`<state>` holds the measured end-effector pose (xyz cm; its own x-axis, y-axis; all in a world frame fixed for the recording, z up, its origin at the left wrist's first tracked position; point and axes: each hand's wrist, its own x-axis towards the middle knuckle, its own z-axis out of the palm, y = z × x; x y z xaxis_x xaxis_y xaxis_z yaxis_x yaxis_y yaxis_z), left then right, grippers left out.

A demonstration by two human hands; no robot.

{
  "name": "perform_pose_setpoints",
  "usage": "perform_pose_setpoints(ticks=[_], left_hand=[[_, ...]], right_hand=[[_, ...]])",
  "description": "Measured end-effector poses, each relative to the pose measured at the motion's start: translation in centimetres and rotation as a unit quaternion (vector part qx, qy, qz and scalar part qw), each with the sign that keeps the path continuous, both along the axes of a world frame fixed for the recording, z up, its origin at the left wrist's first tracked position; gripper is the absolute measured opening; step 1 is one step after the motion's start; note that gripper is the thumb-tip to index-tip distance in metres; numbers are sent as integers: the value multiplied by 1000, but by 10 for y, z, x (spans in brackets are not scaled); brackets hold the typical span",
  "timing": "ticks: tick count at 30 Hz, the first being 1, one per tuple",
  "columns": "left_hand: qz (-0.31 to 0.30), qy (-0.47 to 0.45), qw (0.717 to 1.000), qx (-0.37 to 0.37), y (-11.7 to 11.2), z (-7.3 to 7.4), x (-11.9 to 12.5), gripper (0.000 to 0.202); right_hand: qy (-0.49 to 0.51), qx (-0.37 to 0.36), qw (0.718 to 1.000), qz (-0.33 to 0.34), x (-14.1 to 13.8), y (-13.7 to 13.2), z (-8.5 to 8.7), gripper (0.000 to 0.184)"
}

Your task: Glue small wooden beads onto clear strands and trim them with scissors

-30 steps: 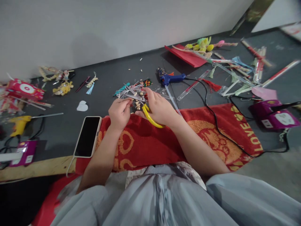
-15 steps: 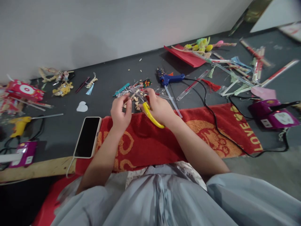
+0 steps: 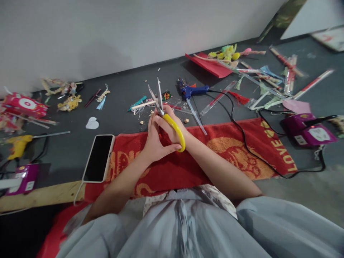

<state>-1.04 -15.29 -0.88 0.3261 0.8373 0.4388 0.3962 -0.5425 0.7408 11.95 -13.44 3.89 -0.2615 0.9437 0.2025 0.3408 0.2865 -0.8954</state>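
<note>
My right hand (image 3: 172,125) holds a pair of scissors (image 3: 176,130) by the yellow handle, with the metal blades spread and pointing away from me. My left hand (image 3: 155,138) lies against the right one, its thumb stretched out to the yellow handle and its fingers extended beside the right fingers. What may lie between the palms is hidden. Just left of the blades is a pale thin stick (image 3: 145,105); I cannot tell whether it touches them. Small wooden bits (image 3: 141,122) lie around the hands. Under the wrists is a red towel (image 3: 188,165) with orange patterns.
Behind the hands lies a blue glue gun (image 3: 195,90), its black cord crossing the towel to a purple box (image 3: 309,130). A phone (image 3: 99,157) rests left of the towel. A yellow glue gun (image 3: 18,145) is far left. Wrapped sticks (image 3: 290,73) and tassels (image 3: 240,97) cover the right side.
My left hand has moved right and now meets the right hand. The scissors have swung to point away, with their blades now plainly spread. The view has shifted slightly.
</note>
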Motion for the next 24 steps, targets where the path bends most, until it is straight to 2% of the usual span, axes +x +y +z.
perform_pose_setpoints(ticks=[3, 6, 10, 17, 24], left_hand=[[12, 8, 1000, -23, -2, -3, 2, 130], [6, 24, 1000, -11, -3, -4, 3, 138], [1, 33, 999, 21, -3, -3, 4, 137], [16, 24, 999, 44, -2, -3, 6, 134], [16, 14, 999, 39, -1, 0, 7, 135]], right_hand=[[62, -65, 996, 7, -1, -1, 2, 42], [61, -72, 996, 12, -1, -2, 5, 49], [50, -87, 995, 14, -3, -4, 9, 53], [50, -82, 995, 10, -5, -5, 9, 49], [37, -73, 997, 6, -5, -4, 8, 47]])
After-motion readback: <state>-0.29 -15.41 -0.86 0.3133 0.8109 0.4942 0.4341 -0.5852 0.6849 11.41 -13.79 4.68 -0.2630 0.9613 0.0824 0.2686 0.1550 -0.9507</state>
